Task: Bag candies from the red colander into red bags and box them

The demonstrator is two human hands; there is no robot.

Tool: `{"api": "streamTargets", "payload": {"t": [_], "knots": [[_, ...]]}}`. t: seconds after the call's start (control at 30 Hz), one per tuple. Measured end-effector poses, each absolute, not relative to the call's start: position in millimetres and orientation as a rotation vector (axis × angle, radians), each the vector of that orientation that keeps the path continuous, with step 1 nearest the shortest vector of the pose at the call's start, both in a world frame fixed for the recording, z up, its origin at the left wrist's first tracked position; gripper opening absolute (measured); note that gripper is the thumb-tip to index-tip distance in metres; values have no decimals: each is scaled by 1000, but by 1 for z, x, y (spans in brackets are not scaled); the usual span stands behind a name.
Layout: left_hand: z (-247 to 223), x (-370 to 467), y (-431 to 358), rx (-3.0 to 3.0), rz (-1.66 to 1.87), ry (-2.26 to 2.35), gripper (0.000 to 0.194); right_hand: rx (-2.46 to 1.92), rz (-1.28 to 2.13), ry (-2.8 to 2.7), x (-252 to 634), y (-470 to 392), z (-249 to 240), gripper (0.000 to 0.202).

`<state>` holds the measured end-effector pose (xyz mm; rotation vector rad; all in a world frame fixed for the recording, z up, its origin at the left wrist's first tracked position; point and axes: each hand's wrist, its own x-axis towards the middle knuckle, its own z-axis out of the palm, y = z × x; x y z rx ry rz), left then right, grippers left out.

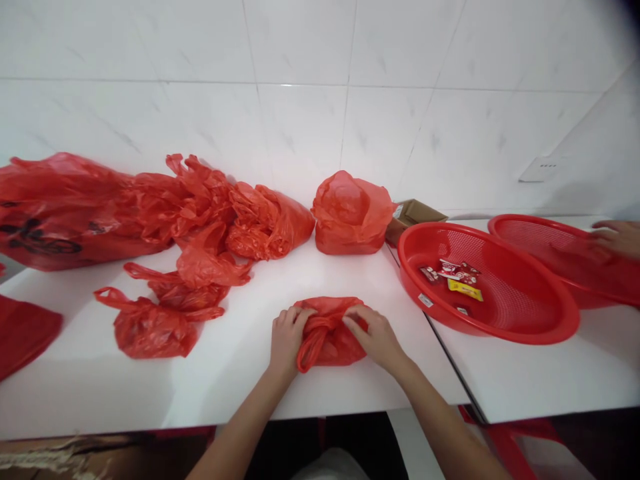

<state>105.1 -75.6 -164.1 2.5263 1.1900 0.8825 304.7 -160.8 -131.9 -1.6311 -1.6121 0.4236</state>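
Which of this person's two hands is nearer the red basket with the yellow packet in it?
The right. The right hand is at the side of the red bag facing the basket; the left hand is at the bag's opposite side, farther away.

Head view, forward and down, seemingly close

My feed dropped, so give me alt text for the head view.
The left hand and right hand hold a red plastic bag on a white table. Other red bags lie left and behind; right, a red basket holds small packets, and another person's hand is at a second basket.
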Motion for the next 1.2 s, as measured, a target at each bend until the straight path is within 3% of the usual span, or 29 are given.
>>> {"api": "streamTargets", "payload": {"t": [0.2,0.4,0.5,0.67,0.83,1.0,1.2], "knots": [[-161,108,-79,2616,1011,1001,46,-1930,272,-1879,318,-147,-134,32],[-149,113,-78,2638,1079,817,11,-1841,51,-1710,311,-143,-131,16],[-141,117,-79,2586,1153,799,4,-1720,-27,-1641,307,-146,-121,12],[-133,122,-81,2546,1084,839,14,-1668,354,-1557,300,-151,-106,15],[-132,124,-83,2542,1119,805,16,-1626,710,-1339,296,-144,-101,30],[-131,125,-86,2538,1167,739,15,-1614,565,-1334,292,-134,-106,18],[-123,126,-94,2357,1131,763,32,-1437,366,-1112,280,-130,-92,19]]}}
